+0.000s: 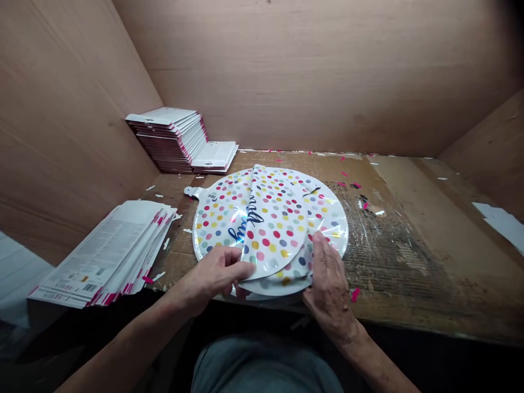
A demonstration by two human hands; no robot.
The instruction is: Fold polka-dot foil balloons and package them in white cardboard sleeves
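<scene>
Folded polka-dot foil sheet (276, 221) atop a round, flat polka-dot one (216, 210).

Balloon lettering (239, 228) partly hidden by fold (251, 199), packet print (112, 237) unreadable, white paper (504, 224) cut off right

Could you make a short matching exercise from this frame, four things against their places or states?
1. Left hand
2. Right hand
3. Taller stack of cards
4. Fanned cards

A. In the back left corner
B. Thumb on the near left corner of the folded dotted sheet
C. At the near left, printed text upward
D. Fingers at the dotted sheet's right side

Pairs: 1-B, 2-D, 3-A, 4-C
</scene>
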